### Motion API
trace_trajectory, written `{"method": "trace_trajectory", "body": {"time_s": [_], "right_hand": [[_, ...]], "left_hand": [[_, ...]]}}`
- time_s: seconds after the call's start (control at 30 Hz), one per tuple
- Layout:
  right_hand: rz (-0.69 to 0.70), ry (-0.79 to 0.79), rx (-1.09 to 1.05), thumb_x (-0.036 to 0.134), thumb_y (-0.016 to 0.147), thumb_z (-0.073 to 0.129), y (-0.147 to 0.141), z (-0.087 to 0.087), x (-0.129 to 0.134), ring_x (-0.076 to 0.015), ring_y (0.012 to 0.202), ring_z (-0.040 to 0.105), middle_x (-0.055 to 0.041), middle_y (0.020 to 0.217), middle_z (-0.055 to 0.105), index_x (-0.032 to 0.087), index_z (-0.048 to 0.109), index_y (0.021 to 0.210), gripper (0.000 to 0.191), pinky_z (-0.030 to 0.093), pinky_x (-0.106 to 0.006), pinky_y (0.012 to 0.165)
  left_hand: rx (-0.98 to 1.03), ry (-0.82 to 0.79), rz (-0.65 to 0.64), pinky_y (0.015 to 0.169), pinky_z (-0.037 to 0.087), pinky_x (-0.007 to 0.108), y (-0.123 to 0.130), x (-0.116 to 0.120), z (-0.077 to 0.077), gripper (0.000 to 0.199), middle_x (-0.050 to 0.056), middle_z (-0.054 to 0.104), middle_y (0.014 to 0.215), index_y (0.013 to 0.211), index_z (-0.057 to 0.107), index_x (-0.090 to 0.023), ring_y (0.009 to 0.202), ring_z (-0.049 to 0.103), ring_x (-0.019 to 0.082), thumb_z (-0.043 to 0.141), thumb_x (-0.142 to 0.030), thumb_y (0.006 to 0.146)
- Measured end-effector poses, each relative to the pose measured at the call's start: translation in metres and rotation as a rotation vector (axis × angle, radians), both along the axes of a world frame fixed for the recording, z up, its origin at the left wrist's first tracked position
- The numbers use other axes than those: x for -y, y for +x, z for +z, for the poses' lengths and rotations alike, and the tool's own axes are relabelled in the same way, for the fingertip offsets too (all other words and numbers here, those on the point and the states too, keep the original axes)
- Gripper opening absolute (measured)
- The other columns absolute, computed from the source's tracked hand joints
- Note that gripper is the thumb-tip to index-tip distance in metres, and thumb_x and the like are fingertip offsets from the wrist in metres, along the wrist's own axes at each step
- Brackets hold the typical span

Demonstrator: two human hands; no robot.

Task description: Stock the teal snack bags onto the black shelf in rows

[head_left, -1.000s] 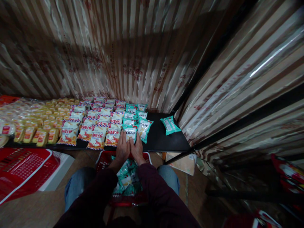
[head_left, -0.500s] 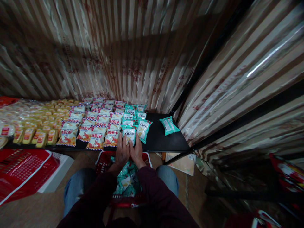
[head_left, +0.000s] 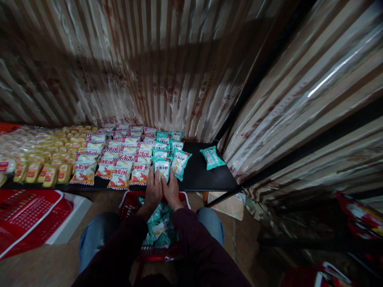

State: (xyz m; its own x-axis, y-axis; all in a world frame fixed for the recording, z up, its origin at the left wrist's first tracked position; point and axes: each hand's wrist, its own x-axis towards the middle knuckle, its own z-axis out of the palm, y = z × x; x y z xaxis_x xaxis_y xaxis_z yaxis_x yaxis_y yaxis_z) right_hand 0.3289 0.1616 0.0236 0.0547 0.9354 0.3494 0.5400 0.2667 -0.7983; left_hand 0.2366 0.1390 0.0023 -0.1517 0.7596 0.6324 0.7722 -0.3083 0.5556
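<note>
At shelf, left hand, right hand clasp teal packet.

Dk maroon long slvs, approx. wrist-length; med. blue jeans.

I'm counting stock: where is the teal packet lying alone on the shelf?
In the head view, the lone teal packet lies just right of centre, near the right end of the black shelf, right of the grouped teal packets.

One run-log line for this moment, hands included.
left hand: holds teal packet | right hand: holds same packet | shelf: snack packets in rows | below: red basket with teal packets
</note>
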Motion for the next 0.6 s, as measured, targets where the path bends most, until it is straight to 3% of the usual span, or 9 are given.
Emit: {"method": "trace_trajectory", "body": {"time_s": [0.2, 0.37, 0.47, 0.53, 0.6], "right_hand": [[0.007, 0.004, 0.002, 0.045, 0.091, 0.043, 0.002, -0.001, 0.004, -0.0266, 0.128, 0.048, -0.0183, 0.140, 0.050, 0.009, 0.037, 0.143, 0.064, 0.039, -0.044, 0.107], [-0.026, 0.014, -0.006, 0.047, 0.091, 0.043, 0.004, -0.004, 0.003, -0.0278, 0.129, 0.047, -0.0195, 0.139, 0.050, 0.008, 0.040, 0.140, 0.063, 0.037, -0.046, 0.108], [-0.076, 0.026, -0.032, 0.047, 0.090, 0.043, 0.004, 0.007, 0.012, -0.0290, 0.132, 0.043, -0.0202, 0.141, 0.048, 0.009, 0.042, 0.138, 0.062, 0.035, -0.050, 0.109], [-0.096, 0.043, -0.080, 0.048, 0.091, 0.040, 0.005, 0.022, 0.029, -0.0291, 0.133, 0.042, -0.0200, 0.140, 0.048, 0.010, 0.043, 0.138, 0.060, 0.035, -0.051, 0.109], [-0.110, 0.068, -0.156, 0.044, 0.095, 0.032, 0.008, 0.036, 0.054, -0.0270, 0.130, 0.045, -0.0169, 0.137, 0.050, 0.014, 0.043, 0.138, 0.053, 0.037, -0.050, 0.107]], "left_hand": [[-0.072, 0.005, 0.023, 0.109, 0.036, 0.053, 0.002, 0.004, -0.006, 0.052, 0.021, 0.024, 0.155, 0.148, 0.026, -0.016, 0.146, 0.018, 0.029, 0.033, -0.029, 0.098], [-0.031, -0.005, 0.030, 0.111, 0.033, 0.054, 0.004, 0.002, -0.003, 0.052, 0.019, 0.026, 0.155, 0.147, 0.029, -0.020, 0.146, 0.017, 0.029, 0.038, -0.031, 0.097], [0.006, -0.027, 0.013, 0.111, 0.030, 0.058, 0.006, 0.009, 0.015, 0.051, 0.022, 0.026, 0.154, 0.144, 0.034, -0.015, 0.146, 0.017, 0.032, 0.037, -0.033, 0.096], [0.041, -0.004, 0.018, 0.111, 0.028, 0.062, 0.009, 0.024, 0.037, 0.050, 0.024, 0.025, 0.153, 0.143, 0.034, -0.011, 0.145, 0.017, 0.034, 0.032, -0.032, 0.097], [0.123, 0.056, 0.009, 0.112, 0.027, 0.062, 0.014, 0.049, 0.061, 0.049, 0.019, 0.026, 0.154, 0.144, 0.031, -0.016, 0.145, 0.019, 0.032, 0.029, -0.031, 0.097]]}}
